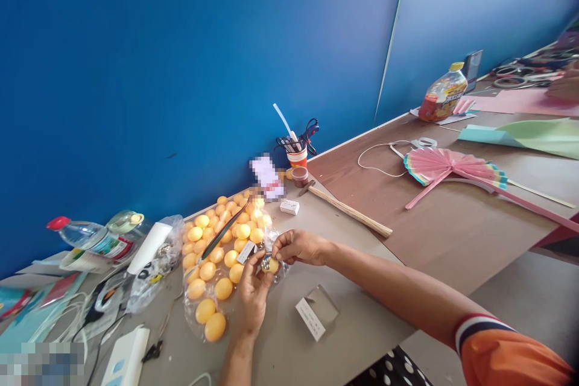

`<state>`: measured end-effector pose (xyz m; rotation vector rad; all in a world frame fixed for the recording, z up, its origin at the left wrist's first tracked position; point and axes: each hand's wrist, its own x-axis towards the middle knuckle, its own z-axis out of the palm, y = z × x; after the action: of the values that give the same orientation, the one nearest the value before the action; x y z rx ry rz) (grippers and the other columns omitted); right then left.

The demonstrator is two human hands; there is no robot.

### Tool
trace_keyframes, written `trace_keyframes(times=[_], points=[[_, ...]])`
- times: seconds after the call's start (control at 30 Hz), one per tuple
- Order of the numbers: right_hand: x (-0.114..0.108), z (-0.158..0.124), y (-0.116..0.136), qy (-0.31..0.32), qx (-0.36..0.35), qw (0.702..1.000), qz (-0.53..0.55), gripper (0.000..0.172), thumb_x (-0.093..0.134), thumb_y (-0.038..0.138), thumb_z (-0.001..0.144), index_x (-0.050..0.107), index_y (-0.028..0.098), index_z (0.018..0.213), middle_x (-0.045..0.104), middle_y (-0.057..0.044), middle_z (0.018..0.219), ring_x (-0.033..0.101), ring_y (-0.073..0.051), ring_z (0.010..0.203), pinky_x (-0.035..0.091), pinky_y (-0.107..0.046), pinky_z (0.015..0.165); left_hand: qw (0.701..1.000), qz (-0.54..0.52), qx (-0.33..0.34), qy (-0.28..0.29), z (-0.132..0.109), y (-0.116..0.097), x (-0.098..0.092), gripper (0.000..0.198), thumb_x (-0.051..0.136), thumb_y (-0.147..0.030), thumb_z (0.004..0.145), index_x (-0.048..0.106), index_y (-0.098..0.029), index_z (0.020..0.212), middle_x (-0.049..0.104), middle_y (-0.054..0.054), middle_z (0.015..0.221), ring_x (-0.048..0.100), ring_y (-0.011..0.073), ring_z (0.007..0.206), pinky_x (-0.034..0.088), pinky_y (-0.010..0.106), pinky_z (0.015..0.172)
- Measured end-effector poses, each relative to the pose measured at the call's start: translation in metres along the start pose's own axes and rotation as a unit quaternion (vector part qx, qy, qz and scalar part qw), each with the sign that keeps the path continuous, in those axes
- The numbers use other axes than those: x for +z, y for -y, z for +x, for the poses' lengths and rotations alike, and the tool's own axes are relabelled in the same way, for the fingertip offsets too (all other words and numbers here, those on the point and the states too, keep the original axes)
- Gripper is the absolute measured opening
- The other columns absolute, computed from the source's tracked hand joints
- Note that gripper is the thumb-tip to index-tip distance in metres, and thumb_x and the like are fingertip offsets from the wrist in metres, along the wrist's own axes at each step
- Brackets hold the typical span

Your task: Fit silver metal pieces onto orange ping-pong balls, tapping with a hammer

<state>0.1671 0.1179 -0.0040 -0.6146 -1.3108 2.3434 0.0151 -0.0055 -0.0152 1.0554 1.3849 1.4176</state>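
Two bare hands meet over the worktop (362,295), close to the near right edge of a spread of orange balls (207,270) lying in and on clear plastic. The task's thing, a small yellowish piece (271,264) with shiny silvery parts, sits between the fingers, raised just above the worktop. The left hand (254,292) has its grip clamped on the piece from below and the left, thumb on the near side; the right hand (293,246) comes in from the other side with thumb and fingertips drawn near each other at the piece's upper edge, though I cannot tell whether that grip pinches the piece, some tiny part, or nothing. Judging by this pose, the step in hand is fine fingertip work: the left hand steadies while the right adjusts or places something. The next move seems to call for a still left hand and a light, precise touch from the right, since the silvery parts look small enough to slip away. Dark tweezers (221,236) lie across the balls within easy reach, a small white box (246,252) rests just beside the left fingers, and an opened carton (313,317) stands nearer the person.
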Motion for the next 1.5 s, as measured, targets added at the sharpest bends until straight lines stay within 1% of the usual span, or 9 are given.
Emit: trace_keyframes(times=[0.17, 0.37, 0.6, 0.73, 0.9, 1.0, 1.1, 1.33, 1.5], points=[[-0.001, -0.001, 0.001, 0.014, 0.031, 0.999, 0.013, 0.029, 0.088, 0.025, 0.053, 0.068, 0.013, 0.07, 0.065, 0.002, 0.057, 0.049, -0.005, 0.048, 0.036, -0.019, 0.049, 1.0, 0.027, 0.003, -0.01, -0.001, -0.005, 0.001, 0.047, 0.076, -0.045, 0.078, 0.063, -0.022, 0.118, 0.071, 0.011, 0.118, 0.07, 0.0257, 0.102, 0.057, 0.034, 0.085], [-0.006, 0.0, 0.002, 0.036, 0.051, 0.998, 0.021, 0.033, 0.091, 0.026, 0.052, 0.068, 0.012, 0.07, 0.065, 0.002, 0.057, 0.051, -0.006, 0.048, 0.04, -0.018, 0.051, 1.0, 0.026, 0.004, 0.006, -0.002, -0.001, -0.001, 0.047, 0.075, -0.043, 0.08, 0.062, -0.022, 0.12, 0.073, 0.01, 0.112, 0.071, 0.0242, 0.097, 0.057, 0.032, 0.08], [-0.011, 0.0, 0.002, 0.05, 0.049, 0.997, 0.018, 0.034, 0.091, 0.027, 0.054, 0.069, 0.011, 0.073, 0.064, 0.002, 0.059, 0.051, -0.005, 0.049, 0.04, -0.019, 0.052, 0.999, 0.03, 0.01, 0.004, -0.002, 0.0, -0.001, 0.044, 0.074, -0.041, 0.081, 0.063, -0.022, 0.119, 0.071, 0.009, 0.117, 0.07, 0.0206, 0.093, 0.056, 0.029, 0.078], [-0.01, 0.001, 0.0, 0.04, 0.052, 0.998, 0.023, 0.036, 0.092, 0.03, 0.053, 0.067, 0.012, 0.072, 0.063, 0.003, 0.058, 0.051, -0.006, 0.048, 0.041, -0.019, 0.053, 1.0, 0.029, 0.012, -0.002, -0.003, -0.004, 0.001, 0.045, 0.075, -0.043, 0.08, 0.064, -0.022, 0.118, 0.071, 0.009, 0.115, 0.07, 0.0208, 0.091, 0.056, 0.029, 0.077], [-0.012, 0.002, -0.002, 0.053, 0.051, 0.997, 0.03, 0.038, 0.092, 0.034, 0.056, 0.066, 0.012, 0.074, 0.062, 0.003, 0.058, 0.051, -0.006, 0.05, 0.04, -0.019, 0.053, 0.999, 0.041, 0.006, -0.001, -0.003, -0.005, 0.0, 0.045, 0.074, -0.044, 0.08, 0.064, -0.023, 0.119, 0.071, 0.009, 0.115, 0.069, 0.0214, 0.093, 0.056, 0.03, 0.078], [-0.013, 0.002, -0.002, 0.07, 0.049, 0.996, 0.028, 0.043, 0.093, 0.037, 0.053, 0.065, 0.012, 0.072, 0.061, 0.004, 0.058, 0.051, -0.006, 0.05, 0.039, -0.02, 0.053, 0.999, 0.036, 0.006, 0.008, -0.003, -0.001, -0.002, 0.043, 0.073, -0.043, 0.082, 0.064, -0.023, 0.12, 0.069, 0.008, 0.118, 0.068, 0.0208, 0.096, 0.055, 0.029, 0.081], [-0.015, 0.001, 0.001, 0.083, 0.053, 0.995, 0.009, 0.045, 0.094, 0.04, 0.05, 0.066, 0.012, 0.07, 0.062, 0.003, 0.06, 0.05, -0.006, 0.051, 0.038, -0.02, 0.054, 1.0, 0.025, 0.008, 0.016, -0.003, 0.002, -0.003, 0.044, 0.073, -0.042, 0.082, 0.063, -0.023, 0.121, 0.069, 0.008, 0.115, 0.067, 0.0207, 0.097, 0.054, 0.03, 0.083], [-0.021, 0.001, 0.003, 0.087, 0.07, 0.993, -0.024, 0.037, 0.092, 0.033, 0.052, 0.068, 0.011, 0.07, 0.062, 0.003, 0.059, 0.049, -0.006, 0.053, 0.038, -0.02, 0.055, 0.999, 0.044, -0.003, 0.021, -0.004, -0.001, -0.001, 0.045, 0.074, -0.043, 0.081, 0.065, -0.023, 0.12, 0.071, 0.007, 0.107, 0.067, 0.0206, 0.093, 0.054, 0.03, 0.082], [-0.021, 0.003, 0.0, 0.073, 0.081, 0.994, -0.029, 0.033, 0.09, 0.029, 0.053, 0.067, 0.012, 0.069, 0.061, 0.004, 0.056, 0.048, -0.006, 0.051, 0.039, -0.019, 0.053, 0.998, 0.054, 0.005, 0.018, -0.004, 0.0, -0.001, 0.043, 0.075, -0.044, 0.08, 0.067, -0.022, 0.116, 0.071, 0.008, 0.11, 0.066, 0.0208, 0.094, 0.054, 0.031, 0.083]])
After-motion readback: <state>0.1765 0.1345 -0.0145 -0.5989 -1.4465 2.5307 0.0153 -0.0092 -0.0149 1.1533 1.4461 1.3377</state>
